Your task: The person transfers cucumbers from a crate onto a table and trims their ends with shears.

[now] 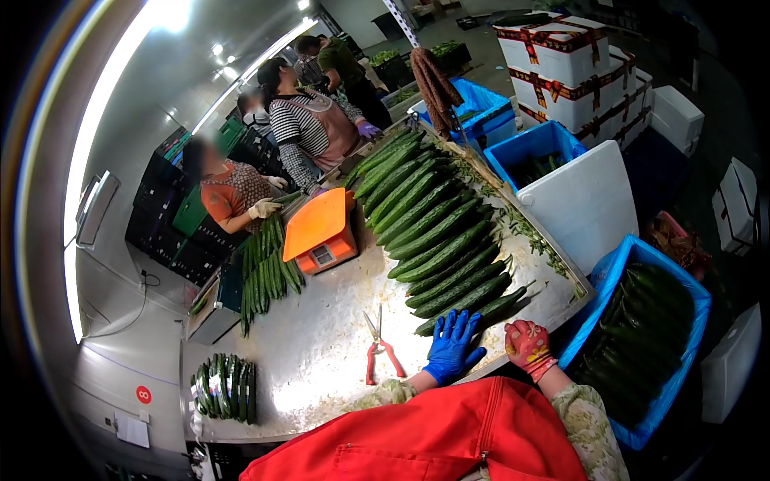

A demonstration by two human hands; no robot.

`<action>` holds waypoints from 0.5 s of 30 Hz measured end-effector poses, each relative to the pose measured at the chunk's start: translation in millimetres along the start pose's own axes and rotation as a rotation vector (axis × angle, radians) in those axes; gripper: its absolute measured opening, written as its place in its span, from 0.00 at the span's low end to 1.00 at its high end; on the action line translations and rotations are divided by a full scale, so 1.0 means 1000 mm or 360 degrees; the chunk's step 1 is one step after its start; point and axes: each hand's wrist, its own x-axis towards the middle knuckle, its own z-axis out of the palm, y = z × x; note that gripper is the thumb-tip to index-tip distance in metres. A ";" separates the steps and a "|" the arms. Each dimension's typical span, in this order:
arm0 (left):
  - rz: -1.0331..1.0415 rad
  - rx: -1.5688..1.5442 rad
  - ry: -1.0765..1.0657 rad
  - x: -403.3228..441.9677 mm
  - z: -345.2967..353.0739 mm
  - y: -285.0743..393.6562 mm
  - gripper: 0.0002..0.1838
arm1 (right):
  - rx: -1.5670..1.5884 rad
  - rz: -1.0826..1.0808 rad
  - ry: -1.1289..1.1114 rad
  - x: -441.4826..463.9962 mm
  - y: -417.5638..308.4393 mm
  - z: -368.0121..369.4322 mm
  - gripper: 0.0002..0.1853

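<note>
My left hand, in a blue glove, lies with its fingers stretched out at the near end of a long row of cucumbers. Its fingertips touch or overlap the nearest cucumber. Beside it, at the table's edge, my right hand wears a red patterned glove. Its fingers are curled in, and I cannot see whether anything is inside them. Red-handled scissors lie with blades apart on the metal table, left of my blue glove.
An orange scale stands mid-table, with more cucumbers beyond it. Packed cucumbers lie at the left corner. To my right is a blue-lined box holding cucumbers. Co-workers stand across the table; white boxes are stacked behind.
</note>
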 end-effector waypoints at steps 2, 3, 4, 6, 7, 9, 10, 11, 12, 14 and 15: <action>0.0000 0.0003 0.0000 0.000 0.000 0.000 0.42 | 0.0028 0.0009 -0.0017 -0.002 0.001 0.002 0.07; 0.0001 0.0004 0.0002 0.000 0.000 0.000 0.42 | 0.0041 0.0015 -0.0026 -0.003 0.002 0.003 0.07; 0.0002 0.0005 0.0004 0.000 0.000 0.000 0.42 | 0.0045 0.0012 -0.0021 -0.003 0.002 0.003 0.07; 0.0006 0.0007 0.0008 0.000 0.001 -0.001 0.42 | 0.0052 0.0008 -0.0013 -0.003 0.002 0.004 0.07; 0.0007 0.0008 0.0010 0.000 0.001 -0.001 0.42 | 0.0043 -0.0001 0.0001 -0.003 0.002 0.003 0.07; 0.0006 0.0013 0.0010 0.000 0.001 -0.001 0.42 | 0.0023 -0.0019 0.0029 -0.001 0.002 0.002 0.07; 0.0005 0.0015 0.0011 0.000 0.001 -0.001 0.42 | 0.0027 -0.0018 0.0033 -0.001 0.002 0.002 0.07; 0.0007 0.0014 0.0015 0.000 0.001 -0.001 0.42 | 0.0030 -0.0018 0.0038 -0.001 0.001 0.002 0.07; 0.0008 0.0014 0.0019 0.000 0.002 -0.001 0.42 | 0.0034 -0.0018 0.0041 -0.001 0.001 0.002 0.07; 0.0011 0.0015 0.0025 0.000 0.002 -0.001 0.41 | 0.0033 -0.0017 0.0034 -0.001 0.001 0.002 0.07; 0.0012 0.0017 0.0026 0.000 0.001 -0.001 0.41 | 0.0033 -0.0017 0.0029 -0.001 0.001 0.002 0.07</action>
